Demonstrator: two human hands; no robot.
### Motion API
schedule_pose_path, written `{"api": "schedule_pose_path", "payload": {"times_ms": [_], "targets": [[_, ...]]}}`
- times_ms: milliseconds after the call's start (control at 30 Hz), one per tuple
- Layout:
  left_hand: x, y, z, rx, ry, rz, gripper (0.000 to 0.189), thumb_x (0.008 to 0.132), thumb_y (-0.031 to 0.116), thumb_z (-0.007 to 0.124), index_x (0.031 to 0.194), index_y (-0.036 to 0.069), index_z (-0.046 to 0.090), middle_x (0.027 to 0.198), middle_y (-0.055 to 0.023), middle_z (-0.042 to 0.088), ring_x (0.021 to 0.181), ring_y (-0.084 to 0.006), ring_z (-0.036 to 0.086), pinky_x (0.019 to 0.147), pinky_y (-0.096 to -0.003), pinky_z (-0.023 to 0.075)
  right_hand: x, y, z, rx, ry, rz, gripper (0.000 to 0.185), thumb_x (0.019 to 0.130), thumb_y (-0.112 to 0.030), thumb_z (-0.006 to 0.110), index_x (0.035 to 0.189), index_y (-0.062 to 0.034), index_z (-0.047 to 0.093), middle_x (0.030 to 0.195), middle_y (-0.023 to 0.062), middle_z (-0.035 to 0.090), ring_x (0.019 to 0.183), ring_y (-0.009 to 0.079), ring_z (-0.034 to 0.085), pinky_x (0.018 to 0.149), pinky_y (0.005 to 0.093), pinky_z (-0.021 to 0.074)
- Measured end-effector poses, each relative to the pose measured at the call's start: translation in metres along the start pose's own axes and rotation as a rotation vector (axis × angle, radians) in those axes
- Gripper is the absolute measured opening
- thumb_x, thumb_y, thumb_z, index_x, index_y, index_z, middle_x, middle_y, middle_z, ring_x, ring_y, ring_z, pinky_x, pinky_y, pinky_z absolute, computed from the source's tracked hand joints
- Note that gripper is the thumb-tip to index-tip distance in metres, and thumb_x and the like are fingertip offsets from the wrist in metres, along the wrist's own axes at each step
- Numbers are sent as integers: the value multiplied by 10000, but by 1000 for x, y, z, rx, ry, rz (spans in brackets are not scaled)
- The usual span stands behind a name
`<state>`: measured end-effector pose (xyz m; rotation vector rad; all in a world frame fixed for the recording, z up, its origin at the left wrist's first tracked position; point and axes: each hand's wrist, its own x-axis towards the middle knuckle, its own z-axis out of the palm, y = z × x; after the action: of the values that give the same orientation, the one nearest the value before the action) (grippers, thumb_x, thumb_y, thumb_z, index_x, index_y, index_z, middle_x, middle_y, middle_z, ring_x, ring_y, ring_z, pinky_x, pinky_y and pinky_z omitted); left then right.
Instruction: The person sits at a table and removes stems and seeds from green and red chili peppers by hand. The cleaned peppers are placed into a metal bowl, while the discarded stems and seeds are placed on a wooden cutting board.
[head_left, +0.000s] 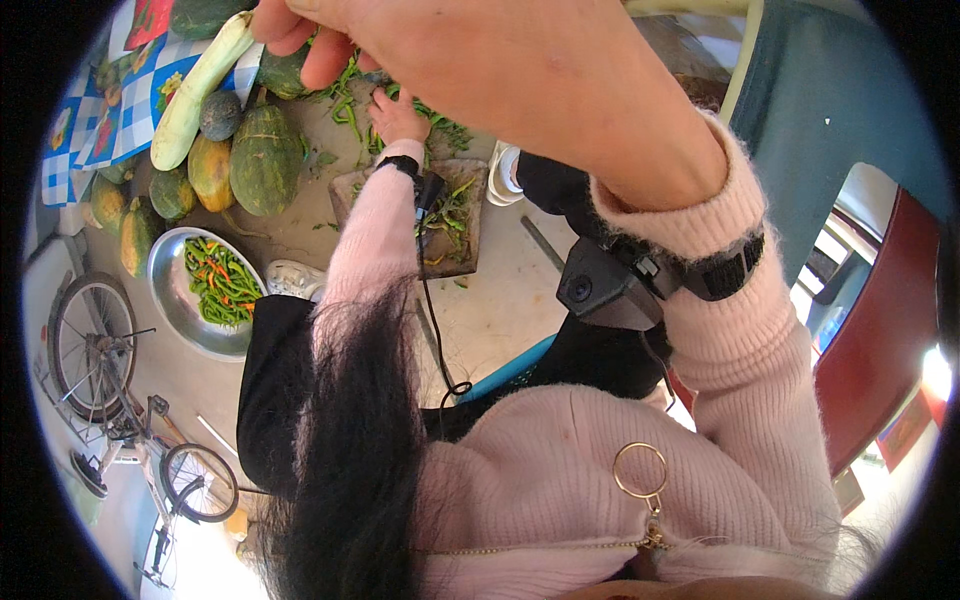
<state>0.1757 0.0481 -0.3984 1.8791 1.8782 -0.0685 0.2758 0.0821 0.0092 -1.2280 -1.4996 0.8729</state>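
My left hand (397, 118) reaches down to the loose green chili peppers and leaves (345, 109) on the floor. Its fingers are over the peppers, and whether they grip any is not visible. Close to the camera, my right hand (427, 52) is raised with its fingers curled; the top edge cuts it off, so its grasp is hidden. A low brown board (469, 251) under my left forearm bears scattered peppers and stem bits. Left of it, a round metal basin (161, 300) holds many green and some orange chili peppers (214, 281).
Several pumpkins (266, 161) and a long pale gourd (191, 105) lie at the upper left beside a blue checked cloth (139, 112). A bicycle (112, 375) stands at the far left. Near the board is a shoe (504, 176). A red chair (874, 337) is at right.
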Motion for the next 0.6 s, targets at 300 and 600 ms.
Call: {"api": "schedule_pose_path", "payload": {"times_ms": [300,600], "targets": [[36,-51,31,53,-365,142,598,792,108,740,1352,209,557,1366,-106,557,1112,-419,578,981,-470,505,-6,13,-8,90,-66,-5,225,845,-34,543,656,85,571,547,155,546,501,199,483,511,366,418],[-24,-59,-100,-1586,-646,-134,342,999,160,589,1304,33,499,1087,-123,644,782,-179,618,753,-376,612,21,38,11,189,-115,33,194,806,-88,568,748,45,697,684,186,683,619,261,677,606,360,526]]}}
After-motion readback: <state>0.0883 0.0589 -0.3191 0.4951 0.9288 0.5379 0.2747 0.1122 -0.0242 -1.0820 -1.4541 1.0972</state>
